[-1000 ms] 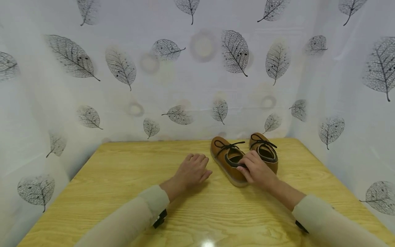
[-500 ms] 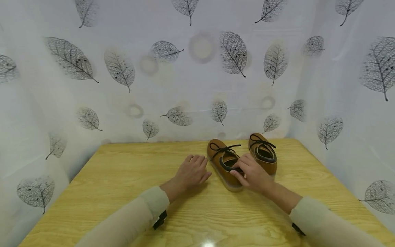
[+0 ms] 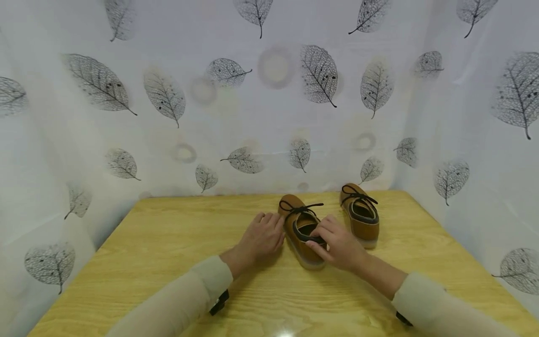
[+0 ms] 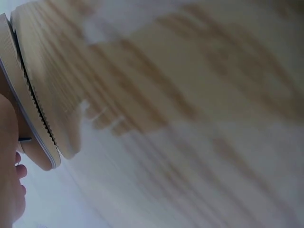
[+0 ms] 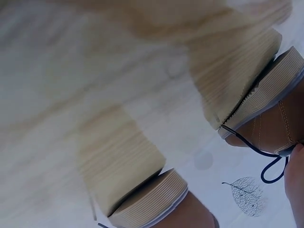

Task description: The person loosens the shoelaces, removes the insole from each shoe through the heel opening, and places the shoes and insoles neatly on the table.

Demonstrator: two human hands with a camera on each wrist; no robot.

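Notably, the near shoe has shifted left and towards the table's near edge over the last second, widening its gap from the far shoe. The right hand pinches its heel rim, fingers bent into the opening and thumb outside. The left hand is loosely bent with nothing in its grasp; its fingertips are at or just beside the shoe's left side, and contact cannot be confirmed. That hand has barely moved; the shoe has come to it.

Position: the near shoe is upright right of the middle of the table, toe towards the far edge, laces tied. The far shoe stands nearer the far right corner, untouched.

Assessment: the pair appears to be getting separated, with the near shoe now within reach of both hands.
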